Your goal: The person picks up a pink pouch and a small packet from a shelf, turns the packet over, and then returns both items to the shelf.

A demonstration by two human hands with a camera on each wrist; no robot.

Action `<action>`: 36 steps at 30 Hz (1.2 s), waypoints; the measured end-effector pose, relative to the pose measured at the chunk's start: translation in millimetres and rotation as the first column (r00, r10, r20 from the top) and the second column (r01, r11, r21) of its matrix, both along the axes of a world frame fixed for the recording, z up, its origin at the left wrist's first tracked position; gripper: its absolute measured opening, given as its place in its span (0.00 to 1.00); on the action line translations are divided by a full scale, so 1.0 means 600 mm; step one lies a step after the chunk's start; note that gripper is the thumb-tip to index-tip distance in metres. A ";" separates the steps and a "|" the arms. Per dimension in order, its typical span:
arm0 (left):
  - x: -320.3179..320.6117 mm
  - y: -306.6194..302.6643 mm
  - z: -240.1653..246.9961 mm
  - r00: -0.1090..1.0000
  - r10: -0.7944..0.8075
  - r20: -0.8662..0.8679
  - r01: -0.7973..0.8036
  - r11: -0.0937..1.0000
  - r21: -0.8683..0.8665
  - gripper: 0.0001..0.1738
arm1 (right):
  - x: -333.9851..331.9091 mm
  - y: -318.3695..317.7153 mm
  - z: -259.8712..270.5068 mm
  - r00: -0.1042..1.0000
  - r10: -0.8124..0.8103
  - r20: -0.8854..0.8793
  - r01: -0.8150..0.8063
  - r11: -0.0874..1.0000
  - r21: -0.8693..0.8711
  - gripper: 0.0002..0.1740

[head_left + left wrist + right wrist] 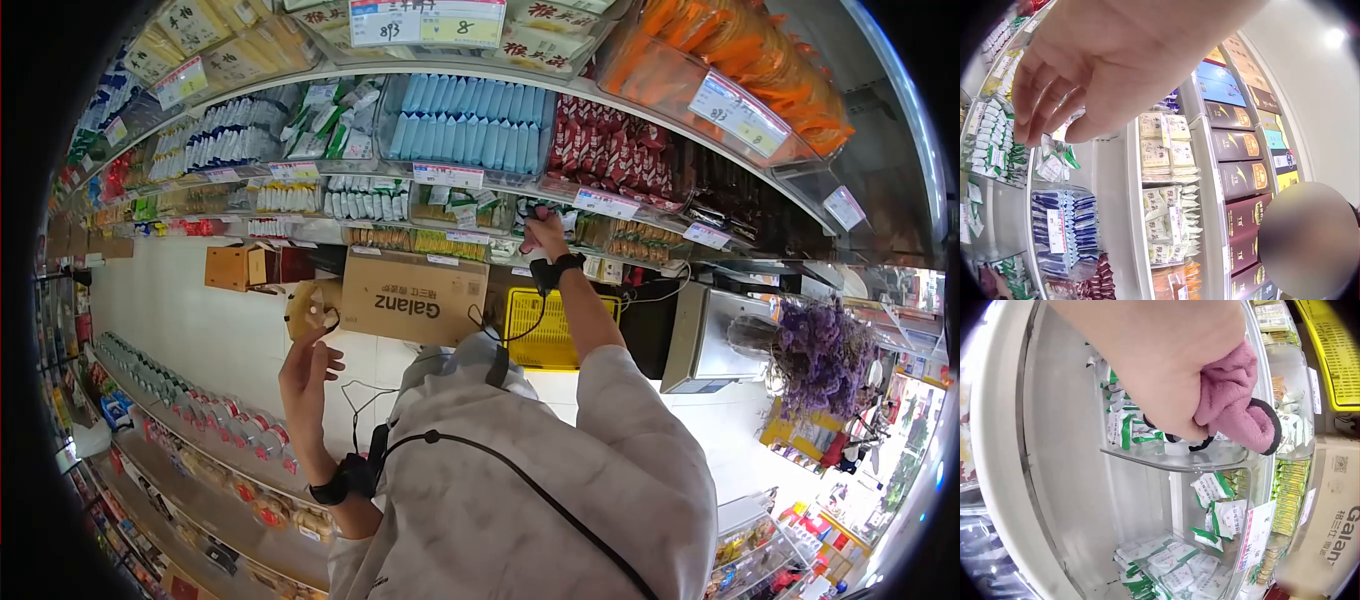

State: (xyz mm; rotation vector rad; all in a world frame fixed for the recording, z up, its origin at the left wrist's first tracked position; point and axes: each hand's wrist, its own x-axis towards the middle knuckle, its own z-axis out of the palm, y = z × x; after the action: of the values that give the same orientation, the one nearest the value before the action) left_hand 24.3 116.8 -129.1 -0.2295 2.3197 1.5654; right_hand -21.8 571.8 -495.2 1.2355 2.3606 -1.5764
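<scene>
My right hand [546,232] reaches into the snack shelf and holds a pink cloth [1232,387] with a black edge. In the right wrist view that hand [1166,362] is over a clear plastic bin [1179,464] of green-and-white packets [1125,428]; its fingertips are largely hidden. More such packets [1213,515] lie in the neighbouring bin. My left hand [308,372] hangs in the air, fingers loosely bent and holding nothing. The left wrist view shows this hand [1104,62] in front of the shelves, overlapping a bin of white-and-green packets [994,140].
Price tags [448,176] line the shelf edges. Below the shelf stand a Galanz cardboard box [415,300] and a yellow basket [520,310]. Dried purple flowers [825,350] stand at right, near a metal cabinet [715,335]. Another shelf [200,440] of jars runs along the left.
</scene>
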 end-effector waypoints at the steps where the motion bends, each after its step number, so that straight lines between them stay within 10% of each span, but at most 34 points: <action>1: 0.003 0.003 0.000 1.000 0.009 0.010 -0.009 1.000 -0.008 0.18 | -0.008 0.006 -0.030 0.999 0.031 0.012 -0.029 0.987 -0.159 0.20; 11: 0.016 0.012 0.006 0.998 0.034 0.059 -0.032 0.999 -0.041 0.18 | -0.034 -0.002 -0.077 0.999 0.045 -0.020 -0.049 0.958 -0.284 0.17; 15: 0.008 0.003 0.004 0.999 0.007 0.035 -0.006 1.000 -0.020 0.18 | -0.025 0.018 -0.181 0.925 -0.100 -0.367 0.247 0.893 0.377 0.12; 18: -0.001 -0.005 0.004 1.000 -0.021 -0.007 0.022 0.999 0.032 0.17 | 0.008 0.041 -0.157 0.873 -0.277 -0.401 0.332 0.940 0.073 0.13; 19: -0.003 -0.006 0.006 1.000 -0.028 -0.003 0.028 0.999 0.045 0.17 | 0.024 -0.002 -0.001 0.826 -0.460 -0.327 0.350 0.872 -0.344 0.13; 24: -0.028 -0.006 0.004 0.995 -0.097 -0.032 0.100 0.988 0.120 0.16 | 0.096 -0.056 0.194 0.889 -0.401 -0.223 0.118 0.670 -0.733 0.12; 36: -0.068 0.038 -0.028 0.962 -0.268 -0.051 0.263 0.861 0.436 0.23 | 0.085 -0.252 0.472 0.830 0.151 -0.536 -0.514 0.580 -0.632 0.16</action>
State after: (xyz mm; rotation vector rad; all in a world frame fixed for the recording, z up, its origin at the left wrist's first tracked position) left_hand -16.6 139.6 -146.1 0.1858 1.8217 1.8712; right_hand 29.5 420.6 -211.9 0.2227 1.5424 -2.4526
